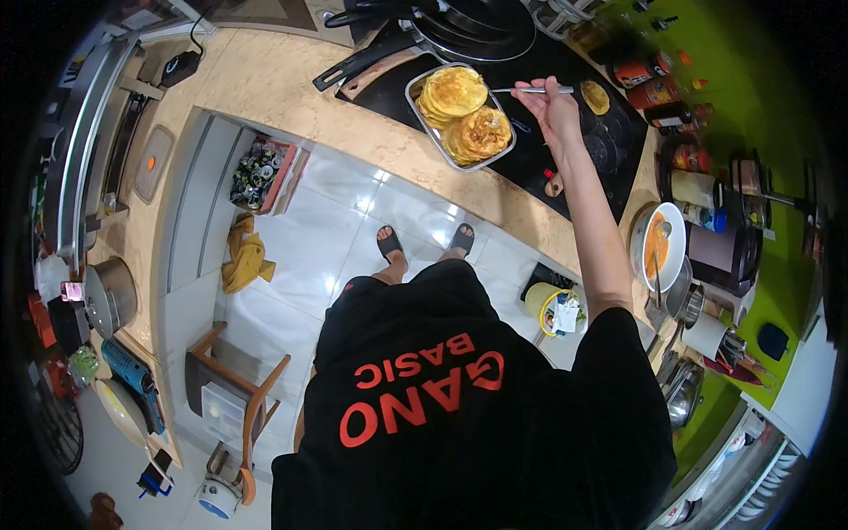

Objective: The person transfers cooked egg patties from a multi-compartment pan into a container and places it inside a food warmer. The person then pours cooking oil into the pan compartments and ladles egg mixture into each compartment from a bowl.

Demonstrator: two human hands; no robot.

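Observation:
My right hand is closed around the handle of a metal utensil, whose tip points left to the rim of a rectangular metal tray. Two stacks of round yellow pancakes fill the tray, which sits partly over the edge of the black cooktop. To the right of my hand, a small browned pancake lies in a dark pan. My left hand does not show.
At the right, a white bowl holds orange mixture and spoons. Bottles line the green wall. Black pans stand behind the tray. Below are a wooden chair, a yellow cloth and a yellow-rimmed bin.

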